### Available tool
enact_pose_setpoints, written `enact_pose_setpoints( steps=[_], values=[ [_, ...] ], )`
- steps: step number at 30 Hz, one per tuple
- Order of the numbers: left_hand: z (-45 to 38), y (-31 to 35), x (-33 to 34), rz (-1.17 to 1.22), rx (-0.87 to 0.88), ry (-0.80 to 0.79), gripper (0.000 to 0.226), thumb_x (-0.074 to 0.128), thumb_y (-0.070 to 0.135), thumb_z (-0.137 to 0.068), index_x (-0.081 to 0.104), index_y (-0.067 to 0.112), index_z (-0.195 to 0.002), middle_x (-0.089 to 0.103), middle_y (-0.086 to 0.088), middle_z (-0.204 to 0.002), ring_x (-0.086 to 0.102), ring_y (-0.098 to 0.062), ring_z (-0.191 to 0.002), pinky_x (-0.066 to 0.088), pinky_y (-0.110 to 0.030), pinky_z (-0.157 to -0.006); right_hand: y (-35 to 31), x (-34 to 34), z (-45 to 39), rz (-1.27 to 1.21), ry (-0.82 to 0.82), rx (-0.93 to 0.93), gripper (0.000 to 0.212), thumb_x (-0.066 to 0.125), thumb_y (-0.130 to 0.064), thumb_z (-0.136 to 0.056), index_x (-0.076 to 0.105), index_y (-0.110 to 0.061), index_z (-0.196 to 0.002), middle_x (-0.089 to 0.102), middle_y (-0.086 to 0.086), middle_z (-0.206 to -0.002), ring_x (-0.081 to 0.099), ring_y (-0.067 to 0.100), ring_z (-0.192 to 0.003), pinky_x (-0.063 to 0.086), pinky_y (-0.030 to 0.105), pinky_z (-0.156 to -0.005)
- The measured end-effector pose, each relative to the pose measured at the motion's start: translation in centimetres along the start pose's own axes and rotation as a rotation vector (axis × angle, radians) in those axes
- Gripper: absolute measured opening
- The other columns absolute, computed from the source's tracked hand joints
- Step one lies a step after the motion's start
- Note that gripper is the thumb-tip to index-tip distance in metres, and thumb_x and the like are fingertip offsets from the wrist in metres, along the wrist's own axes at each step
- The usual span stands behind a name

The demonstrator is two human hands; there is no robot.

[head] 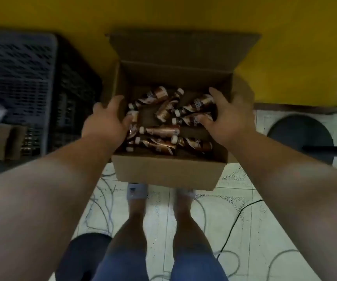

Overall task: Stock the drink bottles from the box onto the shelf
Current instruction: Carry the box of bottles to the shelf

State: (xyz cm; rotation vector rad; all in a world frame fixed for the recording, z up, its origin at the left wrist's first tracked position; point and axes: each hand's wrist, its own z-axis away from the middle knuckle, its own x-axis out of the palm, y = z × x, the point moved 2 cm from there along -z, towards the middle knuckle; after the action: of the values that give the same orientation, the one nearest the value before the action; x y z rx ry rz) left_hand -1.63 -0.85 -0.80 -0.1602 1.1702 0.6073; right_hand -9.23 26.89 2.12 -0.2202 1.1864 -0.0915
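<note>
1. Your left hand curls over the left wall of the open brown cardboard box, its thumb touching a bottle; your right hand reaches inside with fingers bent round a bottle, though blur leaves the grip unclear
2. The small brown plastic drink bottles with white caps lie loose and crisscrossed, so pulling one may drag or roll its neighbours
3. The box sits on the pale tiled floor beside a dark plastic crate; no shelf shows
</note>
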Motion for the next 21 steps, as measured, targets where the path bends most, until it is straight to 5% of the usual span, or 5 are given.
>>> enact_pose_setpoints(
  steps=[6, 10, 15, 21],
  values=[
    [-4.3, -3.0, 6.1, -0.040, -0.106, -0.112, 0.070, 0.055, 0.065, -0.081, 0.014, 0.055, -0.136, 0.048, -0.021, -0.127, 0.056, -0.046, -0.101, 0.047, -0.047, -0.073, 3.4, 7.1, -4.2, 0.117, -0.217, 0.286, 0.074, 0.047, -0.062, -0.085, 0.003, -0.053, -0.145, 0.028, 0.025, -0.147, 0.035, 0.043, -0.128, 0.035, 0.052, -0.104],
    [-6.9, -4.1, 6.9, -0.140, -0.024, -0.172, 0.073, 0.062, 0.043, -0.086, 0.017, 0.047, -0.144, 0.055, -0.017, -0.129, 0.058, -0.040, -0.103, 0.053, -0.045, -0.081, 5.0, 8.9, -5.5, 0.019, -0.269, 0.298, 0.081, 0.060, -0.049, -0.083, 0.010, -0.048, -0.147, 0.022, 0.027, -0.149, 0.037, 0.044, -0.128, 0.039, 0.049, -0.101],
    [-7.8, -5.0, 7.0, -0.109, 0.048, -0.119, 0.089, 0.061, 0.018, -0.088, 0.004, 0.058, -0.142, 0.062, -0.017, -0.114, 0.051, -0.024, -0.064, 0.043, -0.031, -0.050, 6.5, 8.5, -5.7, 0.071, -0.220, 0.168, 0.093, 0.074, -0.036, -0.079, 0.013, -0.043, -0.149, 0.042, 0.025, -0.139, 0.048, 0.042, -0.119, 0.045, 0.047, -0.094],
    [-7.7, -5.3, 6.8, 0.011, 0.029, -0.095, 0.084, 0.057, 0.008, -0.088, 0.015, 0.056, -0.143, 0.053, -0.015, -0.133, 0.060, -0.035, -0.097, 0.051, -0.035, -0.068, 6.5, 7.6, -6.3, 0.160, -0.140, 0.135, 0.043, 0.056, -0.010, -0.092, 0.052, -0.016, -0.134, 0.058, 0.023, -0.126, 0.056, 0.043, -0.111, 0.048, 0.046, -0.086]
  ],
)
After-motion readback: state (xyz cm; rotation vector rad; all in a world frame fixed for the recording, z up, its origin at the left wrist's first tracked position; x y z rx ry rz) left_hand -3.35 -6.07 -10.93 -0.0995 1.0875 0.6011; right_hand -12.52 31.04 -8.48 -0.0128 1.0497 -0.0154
